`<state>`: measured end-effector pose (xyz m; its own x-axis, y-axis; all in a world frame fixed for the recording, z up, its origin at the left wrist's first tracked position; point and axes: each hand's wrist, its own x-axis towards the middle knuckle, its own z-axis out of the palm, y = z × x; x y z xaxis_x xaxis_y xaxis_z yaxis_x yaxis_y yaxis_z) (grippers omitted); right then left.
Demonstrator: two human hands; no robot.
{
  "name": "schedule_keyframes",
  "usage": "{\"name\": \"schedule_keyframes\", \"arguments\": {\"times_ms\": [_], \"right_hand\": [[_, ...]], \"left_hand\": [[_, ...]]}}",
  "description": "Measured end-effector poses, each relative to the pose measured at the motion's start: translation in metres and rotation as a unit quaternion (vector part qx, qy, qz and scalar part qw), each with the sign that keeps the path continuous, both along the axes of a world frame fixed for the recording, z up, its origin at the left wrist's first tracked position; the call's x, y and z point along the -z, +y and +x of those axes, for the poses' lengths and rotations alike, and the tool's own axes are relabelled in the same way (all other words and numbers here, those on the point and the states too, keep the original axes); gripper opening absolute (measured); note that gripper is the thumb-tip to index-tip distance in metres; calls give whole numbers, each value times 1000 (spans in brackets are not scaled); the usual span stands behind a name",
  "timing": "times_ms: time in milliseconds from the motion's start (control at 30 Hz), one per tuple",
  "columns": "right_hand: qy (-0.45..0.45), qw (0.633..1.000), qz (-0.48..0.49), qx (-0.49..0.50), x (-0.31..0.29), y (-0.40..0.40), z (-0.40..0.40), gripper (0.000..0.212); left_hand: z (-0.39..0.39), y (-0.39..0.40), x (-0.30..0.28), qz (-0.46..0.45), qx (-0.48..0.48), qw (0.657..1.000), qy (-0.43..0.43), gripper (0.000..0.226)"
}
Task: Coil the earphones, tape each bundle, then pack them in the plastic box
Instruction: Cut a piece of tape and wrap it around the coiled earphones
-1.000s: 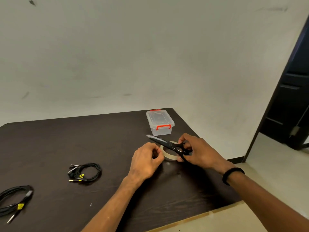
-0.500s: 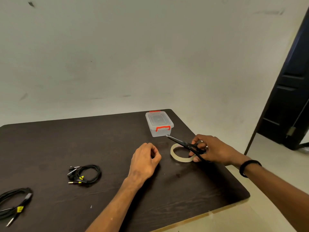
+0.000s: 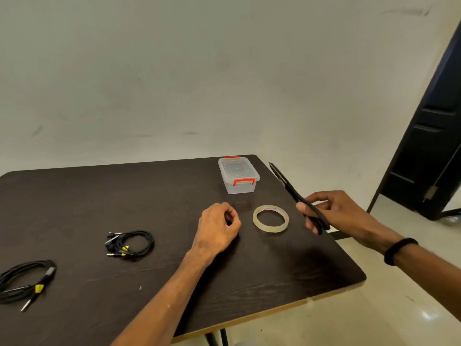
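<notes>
Two coiled black earphone bundles lying flat, well left of both hands. Clear tape roll flat between hands. Lidded plastic box beyond.

Table: dark wood-grain top, matt with a faint sheen, pale raw edge along the near side.
Plastic box: translucent clear plastic, smooth, with glossy red plastic clasps.
Tape roll: clear glossy film, yellowish, on a thin core.
Scissors: all black, matt; material of blades cannot be told.
Earphones: black cable, smooth matt sheath, bright metal plug tips, yellow tags.
Cable bundle: black matt sheath, metal plug.
Wristband: black, matt, cloth-like.
Wall: pale, matt, scuffed.
Floor: glossy, reflective tile.
</notes>
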<state>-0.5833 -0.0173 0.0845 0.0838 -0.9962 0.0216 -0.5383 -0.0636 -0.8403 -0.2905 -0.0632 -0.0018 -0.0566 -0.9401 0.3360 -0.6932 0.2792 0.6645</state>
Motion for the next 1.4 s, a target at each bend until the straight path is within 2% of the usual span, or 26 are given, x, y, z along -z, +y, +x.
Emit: {"name": "schedule_keyframes", "arguments": {"times_ms": [100, 233, 333, 533, 733, 1167, 1400], "right_hand": [[-124, 988, 93, -19, -6, 23, 11, 67], [-265, 926, 263, -54, -13, 42, 27, 62], [-274, 904, 322, -64, -17, 43, 35, 65], [-263, 894, 360, -46, -14, 37, 49, 65], [-301, 880, 368, 1, -7, 30, 58, 63], [-320, 878, 355, 0, 5, 30, 67, 59], [-316, 889, 331, -7, 11, 39, 70, 58]], "left_hand": [[0, 0, 1, -1, 5, 1000, 4, 9], [-1, 1, 1, -11, 12, 1000, -7, 14], [0, 2, 0, -14, 15, 1000, -8, 14], [0, 3, 0, -26, 9, 1000, -2, 13], [2, 5, 1, -26, 13, 1000, 8, 11], [1, 3, -1, -21, 26, 999, 0, 10], [0, 5, -2, -19, 20, 1000, 2, 10]]}}
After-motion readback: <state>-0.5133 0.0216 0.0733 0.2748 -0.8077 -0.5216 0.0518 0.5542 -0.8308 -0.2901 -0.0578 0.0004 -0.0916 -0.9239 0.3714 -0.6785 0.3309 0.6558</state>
